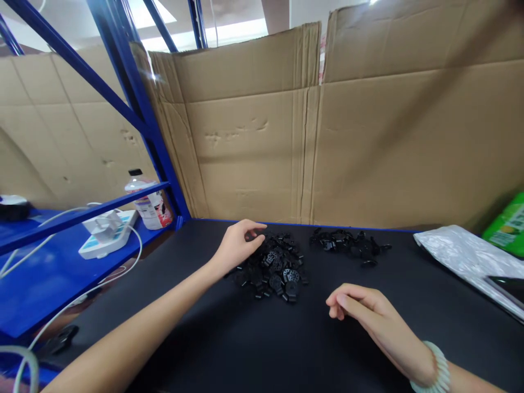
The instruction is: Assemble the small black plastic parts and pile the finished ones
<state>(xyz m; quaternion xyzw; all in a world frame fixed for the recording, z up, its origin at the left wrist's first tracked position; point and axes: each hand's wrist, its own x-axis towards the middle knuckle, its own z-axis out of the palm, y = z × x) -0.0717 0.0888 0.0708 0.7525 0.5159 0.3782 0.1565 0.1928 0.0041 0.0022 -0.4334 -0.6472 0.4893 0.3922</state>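
At the left edge of a heap of small black plastic parts (278, 267), my left hand (239, 245) hovers or rests with thumb and fingers apart. No part shows between its fingertips; whether it touches the heap I cannot tell. The parts have round, perforated faces with short tabs. My right hand (366, 310) is to the right of the heap and nearer to me, over the black tabletop (254, 344). Its fingers are curled and the thumb presses against them, hiding anything they may hold. A pale coiled band (434, 367) circles the right wrist.
A second group of black parts (347, 243) lies farther back. At right are a silvery bag (462, 254), a dark phone-like object (510, 286) and a green packet (507, 226). Cardboard (254, 142) walls the back. Left, a blue shelf holds a power strip (108, 234) and bottle (153, 210).
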